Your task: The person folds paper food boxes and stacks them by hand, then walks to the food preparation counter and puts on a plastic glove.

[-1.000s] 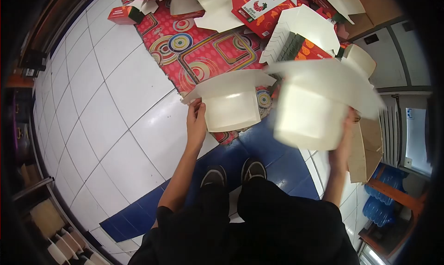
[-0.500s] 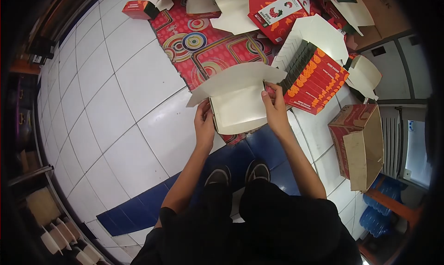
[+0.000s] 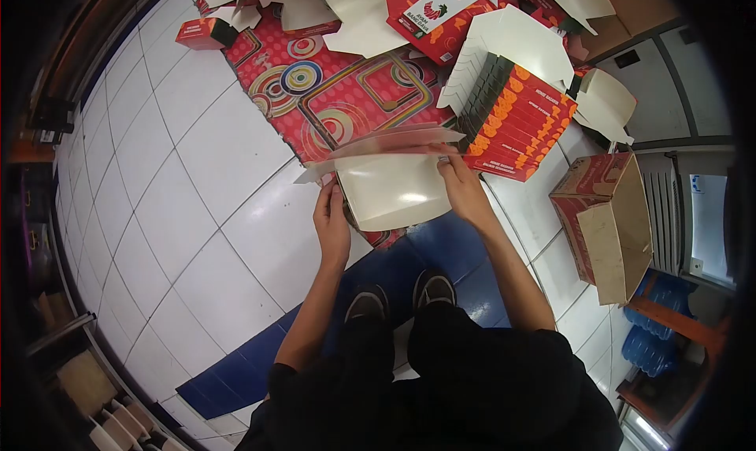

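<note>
Two-handed hold of an open-topped box, viewed from above and read left to right. At far left, a small red box lies beside the edge of the patterned mat. The left hand has a narrow grip at the left wall of the open box; how far its fingers reach underneath cannot be told. The box, pale interior upward, lies between the hands, over the mat's near corner. Its rear flap looks doubled, so whether another box is nested with it is uncertain. The right hand closes narrowly on the right wall, thumb toward the interior. The step in hand is judged to be steadying and aligning the walls; a further move calls for even pressure from both sides, lest the thin card buckle. Just right, a nested stack shows red printed sides; farther right stands an open carton.
</note>
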